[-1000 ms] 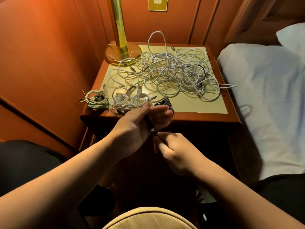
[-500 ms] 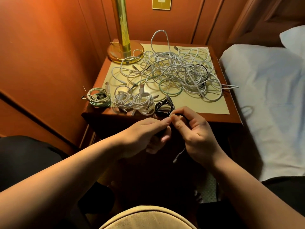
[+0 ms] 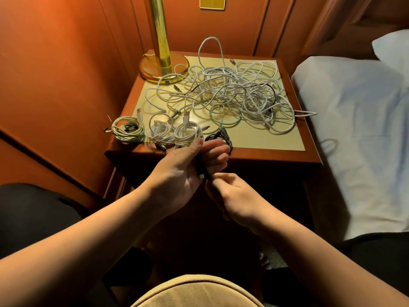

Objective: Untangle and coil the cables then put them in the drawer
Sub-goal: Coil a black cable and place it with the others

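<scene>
Sprawling across most of the tabletop (image 3: 285, 141), just beside the brass lamp base (image 3: 163, 69), the tangled cable pile (image 3: 225, 94) remains the bulk of the work. Nearer the front edge, well forward of the lamp, sit four finished coils (image 3: 164, 131). Below that edge the left hand (image 3: 188, 167) curls round a black cable (image 3: 202, 167), while the right hand (image 3: 232, 193) pinches its tail. No drawer shows open, so nothing is stored yet.

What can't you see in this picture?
Head view:
- black cable: mostly hidden between the left hand and right hand.
- drawer: lost in shadow below the nightstand.
- tangled cables: overlapping, can't be counted.
- lamp: top cut off by the edge.
</scene>
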### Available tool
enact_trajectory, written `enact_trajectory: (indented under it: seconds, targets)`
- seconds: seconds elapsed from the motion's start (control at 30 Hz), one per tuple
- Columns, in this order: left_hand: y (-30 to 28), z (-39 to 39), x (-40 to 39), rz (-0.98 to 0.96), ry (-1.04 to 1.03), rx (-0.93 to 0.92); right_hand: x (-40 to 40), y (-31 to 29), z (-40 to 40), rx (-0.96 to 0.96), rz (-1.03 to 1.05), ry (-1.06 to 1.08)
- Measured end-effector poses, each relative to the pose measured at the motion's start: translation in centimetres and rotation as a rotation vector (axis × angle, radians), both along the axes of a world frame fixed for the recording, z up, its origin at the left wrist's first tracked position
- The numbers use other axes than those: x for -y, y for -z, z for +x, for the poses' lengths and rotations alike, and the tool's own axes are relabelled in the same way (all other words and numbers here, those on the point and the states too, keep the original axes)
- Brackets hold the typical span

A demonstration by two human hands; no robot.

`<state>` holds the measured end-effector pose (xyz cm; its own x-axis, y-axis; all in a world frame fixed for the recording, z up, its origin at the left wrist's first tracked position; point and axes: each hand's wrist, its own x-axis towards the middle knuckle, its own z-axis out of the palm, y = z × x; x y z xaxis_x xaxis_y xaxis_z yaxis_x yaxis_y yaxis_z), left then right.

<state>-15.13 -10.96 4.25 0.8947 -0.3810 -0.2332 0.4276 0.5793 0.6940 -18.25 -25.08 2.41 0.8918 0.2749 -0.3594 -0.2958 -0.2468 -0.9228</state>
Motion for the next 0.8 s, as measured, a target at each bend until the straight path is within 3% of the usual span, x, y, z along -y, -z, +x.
enact_trajectory:
  seconds: [0.1,0.2,0.4,0.5,0.63,0.7,0.8]
  targets:
    - [0.3,-0.1,0.1,0.011,-0.061,-0.033,0.5,-0.4,0.3,0.001,-0.074,-0.083]
    - [0.1,0.1,0.1,0.022,-0.072,-0.024,0.6,-0.4,0.3,0.12,-0.177,-0.137]
    - [-0.7,0.9,-0.4,0.052,-0.078,-0.106,1.3,-0.9,0.0,0.384,-0.256,-0.024]
    - [-0.5,2.0,-2.3,0.011,0.115,-0.157,1.4,-0.9,-0.4,0.362,-0.217,-0.051]
    - [-0.2,2.5,-3.6,-0.161,0.538,-0.042,1.7,-0.9,-0.3,0.211,0.108,-0.069]
    - [0.2,2.1,-3.1,-0.165,0.629,-0.018,2.1,-1.2,-0.1,0.219,0.189,-0.049]
    - [0.5,1.5,-2.9,-0.204,0.707,-0.059,2.5,-1.3,0.1,0.285,0.147,-0.079]
